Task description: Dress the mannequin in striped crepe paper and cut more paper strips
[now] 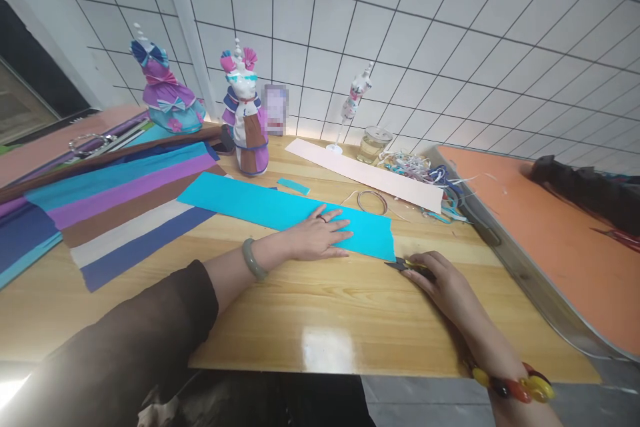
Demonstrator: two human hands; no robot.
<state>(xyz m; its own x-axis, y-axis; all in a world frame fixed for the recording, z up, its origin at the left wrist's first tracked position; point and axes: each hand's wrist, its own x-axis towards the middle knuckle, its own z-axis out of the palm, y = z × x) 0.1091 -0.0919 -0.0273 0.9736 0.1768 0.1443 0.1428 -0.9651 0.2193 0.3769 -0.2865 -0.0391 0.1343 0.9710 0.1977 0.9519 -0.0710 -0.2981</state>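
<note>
A long strip of bright blue crepe-like paper or fabric (260, 203) lies across the table. My left hand (320, 235) rests on its right half, palm down with fingers spread. In my right hand (439, 273) is a pair of black and yellow scissors (400, 264), gripped with the dark blades pointing left. The blades are at the strip's lower right corner; whether they touch it I cannot tell. The strip's right end has an uneven edge. A small blue scrap (294, 186) and a thin ring-shaped coil (373, 202) lie just beyond the strip.
Striped colored sheets (145, 207) cover the left side. Two dressed dress-form figures (173, 93) and a bare small mannequin (356, 95) stand at the back. Behind the blue strip are a pale pink strip (370, 177), a clear jar (374, 145) and tangled ribbon scraps (415, 170). An orange surface (540, 233) borders the right.
</note>
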